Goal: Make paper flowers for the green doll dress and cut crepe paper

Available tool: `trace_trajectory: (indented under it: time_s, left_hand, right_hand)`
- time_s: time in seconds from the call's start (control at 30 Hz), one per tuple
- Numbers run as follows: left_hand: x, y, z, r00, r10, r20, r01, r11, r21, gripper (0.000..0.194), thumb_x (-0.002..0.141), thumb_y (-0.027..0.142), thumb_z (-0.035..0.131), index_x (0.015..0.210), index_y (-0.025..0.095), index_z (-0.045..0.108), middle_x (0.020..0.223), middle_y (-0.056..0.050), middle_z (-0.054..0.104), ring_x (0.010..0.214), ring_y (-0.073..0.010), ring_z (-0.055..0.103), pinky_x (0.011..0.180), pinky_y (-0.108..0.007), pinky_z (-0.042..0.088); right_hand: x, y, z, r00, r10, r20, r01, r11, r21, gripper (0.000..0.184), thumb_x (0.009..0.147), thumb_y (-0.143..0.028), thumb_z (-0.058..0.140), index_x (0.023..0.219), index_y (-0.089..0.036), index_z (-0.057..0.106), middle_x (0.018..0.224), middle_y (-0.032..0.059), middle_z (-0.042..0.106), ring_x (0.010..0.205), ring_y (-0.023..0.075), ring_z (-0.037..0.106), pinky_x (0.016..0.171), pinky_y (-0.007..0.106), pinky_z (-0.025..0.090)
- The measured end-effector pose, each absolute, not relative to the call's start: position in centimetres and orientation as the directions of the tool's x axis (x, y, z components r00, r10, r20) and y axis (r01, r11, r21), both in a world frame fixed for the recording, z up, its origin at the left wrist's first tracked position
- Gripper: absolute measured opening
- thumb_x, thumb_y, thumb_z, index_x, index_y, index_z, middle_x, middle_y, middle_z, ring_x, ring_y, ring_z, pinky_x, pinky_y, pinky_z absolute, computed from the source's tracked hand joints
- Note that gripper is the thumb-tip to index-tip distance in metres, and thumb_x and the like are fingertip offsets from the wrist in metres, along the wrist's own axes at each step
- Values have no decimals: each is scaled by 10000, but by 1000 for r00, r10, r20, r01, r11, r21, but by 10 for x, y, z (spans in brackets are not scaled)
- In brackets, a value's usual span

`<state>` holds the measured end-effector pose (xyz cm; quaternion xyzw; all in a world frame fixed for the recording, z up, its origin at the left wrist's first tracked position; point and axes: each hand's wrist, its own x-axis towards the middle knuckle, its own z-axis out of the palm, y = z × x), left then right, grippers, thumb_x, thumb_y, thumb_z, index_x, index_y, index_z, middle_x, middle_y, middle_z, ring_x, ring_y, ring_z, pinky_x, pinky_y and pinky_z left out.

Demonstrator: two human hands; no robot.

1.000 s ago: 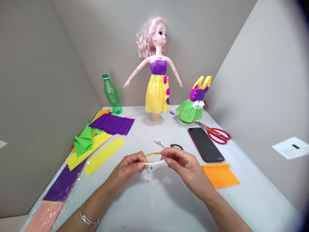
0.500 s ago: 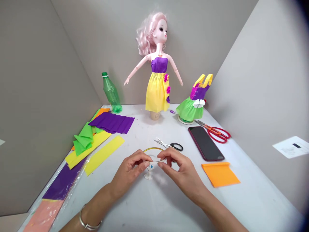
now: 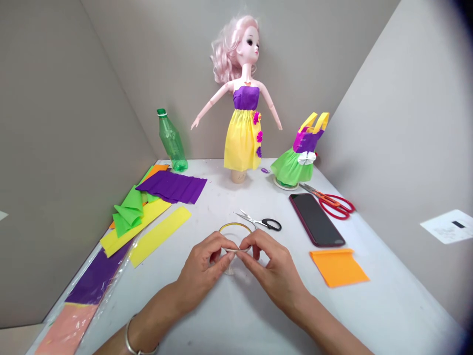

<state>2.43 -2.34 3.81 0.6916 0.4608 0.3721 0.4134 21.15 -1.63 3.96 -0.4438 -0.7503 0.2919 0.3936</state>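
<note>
A thin hoop-like band, yellow along its far inner side and pale on the near side, is held above the table. My left hand pinches its near edge between thumb and fingers. Almost touching it, my right hand pinches the same edge from the other side. Below the fingertips shows a small white piece, mostly hidden; whether it joins the band I cannot tell. Just beyond the hoop lie small black-handled scissors with the blades apart.
At the back stand a pink-haired doll, a green bottle and a small green-skirted dress. Coloured sheets lie left. To the right are a phone, red-handled scissors and an orange piece.
My two hands have come together along the band's near edge, closing the gap between their fingertips. The white piece below is now more covered. The view has shifted slightly.
</note>
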Motion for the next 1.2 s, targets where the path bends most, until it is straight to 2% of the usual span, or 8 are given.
trace_trajectory:
  time_s: [0.13, 0.33, 0.53, 0.67, 0.77, 1.0, 1.2]
  left_hand:
    - [25, -24, 40, 271, 951, 146, 387, -247, 889, 127, 918, 298, 567, 939, 216, 662, 863, -11, 570, 701, -136, 458, 700, -262, 402]
    - [26, -26, 40, 250, 945, 213, 450, -308, 838, 128, 888, 206, 536, 899, 196, 663, 823, -25, 592, 692, -147, 478, 669, -274, 408]
    - [26, -27, 36, 262, 935, 239, 438, -336, 834, 258, 855, 87, 461, 951, 206, 668, 849, -26, 611, 745, -155, 533, 711, -279, 439]
    - [27, -27, 36, 263, 934, 240, 427, -336, 839, 182, 880, 132, 501, 973, 210, 637, 889, -21, 623, 764, -151, 544, 752, -282, 451]
    - [27, -27, 36, 259, 939, 227, 440, -324, 837, 127, 884, 162, 531, 946, 208, 632, 846, -7, 612, 731, -142, 534, 734, -273, 450]
    - [26, -27, 35, 261, 930, 260, 399, -349, 848, 237, 873, 70, 448, 932, 205, 634, 862, -13, 640, 811, -147, 590, 771, -265, 456]
    - [26, -26, 36, 275, 927, 257, 443, -359, 822, 100, 882, 163, 552, 932, 203, 628, 807, -3, 600, 707, -133, 529, 715, -262, 446]
  right_hand:
    - [212, -18, 40, -336, 875, 347, 400, 467, -789, 89, 926, -141, 546, 910, -217, 591, 835, 9, 599, 716, 147, 541, 682, 289, 439]
    - [208, -20, 38, -384, 796, 468, 387, 598, -701, 140, 942, -106, 490, 984, -208, 577, 891, 47, 607, 790, 168, 557, 689, 293, 465]
    - [206, -21, 36, -402, 764, 504, 413, 643, -645, 179, 951, -100, 464, 1037, -209, 577, 910, 62, 617, 815, 183, 568, 703, 311, 475]
    - [206, -21, 36, -388, 761, 521, 420, 649, -635, 171, 943, -91, 487, 1027, -210, 577, 909, 60, 620, 820, 185, 567, 708, 313, 474]
    - [207, -21, 37, -381, 761, 525, 420, 648, -635, 164, 941, -92, 497, 1017, -211, 580, 896, 57, 620, 814, 186, 566, 706, 314, 472]
    - [207, -21, 40, -360, 793, 491, 415, 608, -677, 125, 945, -127, 500, 964, -209, 592, 854, 48, 627, 756, 173, 565, 664, 299, 474]
    - [207, -21, 42, -347, 813, 467, 393, 578, -715, 125, 938, -131, 508, 919, -215, 598, 819, 34, 622, 735, 167, 567, 655, 294, 466]
